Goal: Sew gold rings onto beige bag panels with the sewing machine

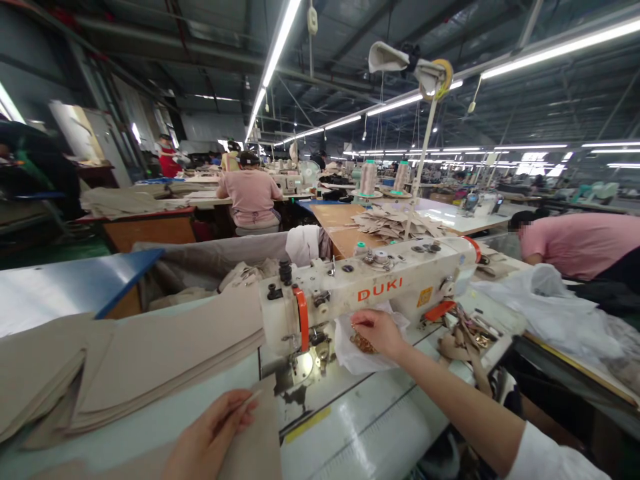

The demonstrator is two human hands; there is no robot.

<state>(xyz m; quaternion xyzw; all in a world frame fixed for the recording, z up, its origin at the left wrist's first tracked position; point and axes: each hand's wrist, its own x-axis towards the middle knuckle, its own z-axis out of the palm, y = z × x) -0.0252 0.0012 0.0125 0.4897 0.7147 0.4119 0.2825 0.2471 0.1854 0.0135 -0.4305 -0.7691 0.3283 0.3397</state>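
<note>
At the lower middle my left hand [217, 430] pinches a beige fabric piece [257, 433], with a narrow folded end standing out between thumb and fingers. My right hand [379, 332] is over an opened white plastic bag [345, 343] that holds small gold-coloured metal parts [364, 343]. Its fingertips are pressed together above the parts; whatever they grip is too small to make out. Just behind both hands stands a white sewing machine [370, 287] marked DUKI. The lit needle area [303, 365] lies between the hands.
Stacked beige panels [170, 353] lie left of the machine. Beige straps with metal fittings [463, 343] rest at its right end. A clear plastic bag [550, 300] is farther right. Thread cones [369, 179] stand behind. Co-workers in pink shirts are ahead [250, 190] and right [590, 243].
</note>
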